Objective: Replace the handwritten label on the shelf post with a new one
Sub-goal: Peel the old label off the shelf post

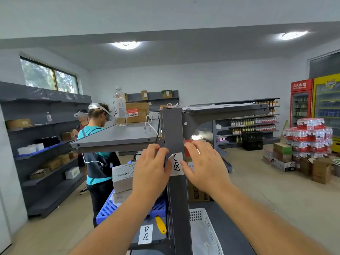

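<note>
Your left hand (pixel 150 168) is at the left edge of the post (pixel 177 190), fingers curled, thumb and fingertips pinching the upper left corner of the label (pixel 177 163). That corner is lifted off the metal and curls toward you; a shiny bit of tape shows at the lifted edge. Your right hand (pixel 204 166) is at the post's right edge, fingers spread and loose, not gripping anything. Its fingertips reach the label's right side; I cannot tell whether they press on it.

The label: white paper, taller than wide, long axis vertical and in line with the post. It sits on the post's front face, just below the level of the shelf (pixel 117 138) that juts left from the post. Handwriting reads top to bottom, a "C" above a second character, upright to you. Apart from the peeled corner, it lies flat on the post.

The post: dark grey, upright, running from above the shelf down out of view at the bottom.

Second label (pixel 145 234): white, marked "D" above the same second character, lying on a lower shelf left of the post, long axis pointing away from you, text upright to you. A yellow tool (pixel 160 225) lies just right of it. A white basket (pixel 204 230) sits right of the post, low down.
</note>
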The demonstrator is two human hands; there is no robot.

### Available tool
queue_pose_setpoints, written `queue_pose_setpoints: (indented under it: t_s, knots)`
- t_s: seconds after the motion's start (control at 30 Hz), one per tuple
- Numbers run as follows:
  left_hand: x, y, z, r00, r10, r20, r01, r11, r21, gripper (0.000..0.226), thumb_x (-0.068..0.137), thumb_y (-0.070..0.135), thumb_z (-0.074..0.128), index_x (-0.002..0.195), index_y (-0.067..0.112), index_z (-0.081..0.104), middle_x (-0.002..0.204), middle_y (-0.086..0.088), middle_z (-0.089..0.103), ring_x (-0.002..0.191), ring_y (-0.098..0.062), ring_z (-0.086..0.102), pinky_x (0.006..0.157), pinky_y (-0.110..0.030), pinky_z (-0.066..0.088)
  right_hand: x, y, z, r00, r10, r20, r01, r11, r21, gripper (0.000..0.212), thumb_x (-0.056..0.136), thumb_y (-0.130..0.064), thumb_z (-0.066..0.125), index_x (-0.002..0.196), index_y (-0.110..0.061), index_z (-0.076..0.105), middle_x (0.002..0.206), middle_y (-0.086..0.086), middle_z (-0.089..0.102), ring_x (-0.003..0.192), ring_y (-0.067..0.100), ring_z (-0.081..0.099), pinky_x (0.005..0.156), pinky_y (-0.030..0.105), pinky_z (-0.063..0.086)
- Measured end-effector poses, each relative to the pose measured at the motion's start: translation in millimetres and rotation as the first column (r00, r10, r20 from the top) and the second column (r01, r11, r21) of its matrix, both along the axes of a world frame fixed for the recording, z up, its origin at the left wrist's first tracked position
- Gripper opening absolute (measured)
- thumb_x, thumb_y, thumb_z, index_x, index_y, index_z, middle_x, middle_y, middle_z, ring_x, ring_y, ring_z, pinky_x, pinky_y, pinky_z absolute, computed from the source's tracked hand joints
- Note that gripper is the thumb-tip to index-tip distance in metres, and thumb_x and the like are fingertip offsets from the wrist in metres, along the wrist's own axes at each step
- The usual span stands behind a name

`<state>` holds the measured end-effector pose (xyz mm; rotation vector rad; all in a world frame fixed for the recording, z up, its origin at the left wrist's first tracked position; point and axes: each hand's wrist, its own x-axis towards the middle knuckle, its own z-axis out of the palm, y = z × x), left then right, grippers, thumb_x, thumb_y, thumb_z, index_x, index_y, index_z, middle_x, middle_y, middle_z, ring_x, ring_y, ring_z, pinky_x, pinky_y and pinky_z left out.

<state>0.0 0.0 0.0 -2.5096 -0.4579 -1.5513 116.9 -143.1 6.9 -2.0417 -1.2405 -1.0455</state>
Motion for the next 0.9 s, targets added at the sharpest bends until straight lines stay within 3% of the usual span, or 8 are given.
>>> queue_pose_setpoints:
  t_s: [0.27,0.6,0.73,0.83,0.9]
  knots:
    - [11.7,1.8,-3.7,1.0,-0.004,0.012,0.005,0.998,-0.065,0.01,0.093,0.027,0.071,0.096,0.018,0.07,0.094,0.001,0.062,0.083,-0.018,0.054,0.071,-0.032,0.053,8.9,-0.2,-4.8,0.999,0.038,0.039,-0.038,0.999,-0.01,0.042,0.093,-0.044,0.057,0.127,-0.019,0.061,0.114,-0.002,0.064,0.098,0.017,0.058,0.077,0.029,0.05]
    - [14.8,-7.1,-8.8,0.998,-0.062,-0.008,0.06,0.984,-0.167,0.015,0.101,0.028,0.059,0.097,0.016,0.066,0.096,0.0,0.057,0.085,-0.015,0.054,0.071,-0.027,0.053,7.5,5.2,-6.4,0.993,0.117,-0.018,-0.116,0.992,0.041,0.025,0.097,-0.032,0.056,0.118,-0.019,0.062,0.109,-0.003,0.063,0.09,0.015,0.055,0.065,0.021,0.042]
    - [11.9,-13.5,-12.3,0.997,-0.077,-0.002,0.076,0.985,-0.155,0.011,0.1,0.024,0.059,0.094,0.016,0.063,0.092,0.001,0.054,0.079,-0.014,0.049,0.068,-0.033,0.053,6.7,5.2,-4.5,0.965,0.163,-0.205,-0.145,0.984,0.101,0.018,0.102,-0.033,0.05,0.113,-0.023,0.061,0.099,-0.007,0.064,0.084,0.011,0.059,0.065,0.025,0.052]
    - [8.5,-17.8,-14.9,0.997,-0.08,0.008,0.081,0.983,-0.165,0.009,0.1,0.021,0.06,0.092,0.016,0.062,0.092,0.003,0.053,0.08,-0.015,0.05,0.068,-0.034,0.053,6.6,6.6,-2.4,0.84,0.282,-0.464,-0.204,0.956,0.212,0.02,0.105,-0.034,0.047,0.101,-0.025,0.064,0.083,-0.006,0.067,0.074,0.009,0.062,0.064,0.025,0.05]
    - [6.5,-19.0,-17.5,0.995,-0.098,0.013,0.099,0.979,-0.179,0.009,0.1,0.021,0.058,0.093,0.017,0.061,0.094,0.003,0.053,0.081,-0.015,0.05,0.07,-0.034,0.052,5.3,5.9,-1.1,0.763,0.343,-0.548,-0.234,0.937,0.261,0.03,0.107,-0.034,0.043,0.096,-0.02,0.067,0.082,-0.002,0.069,0.076,0.01,0.063,0.063,0.025,0.048]
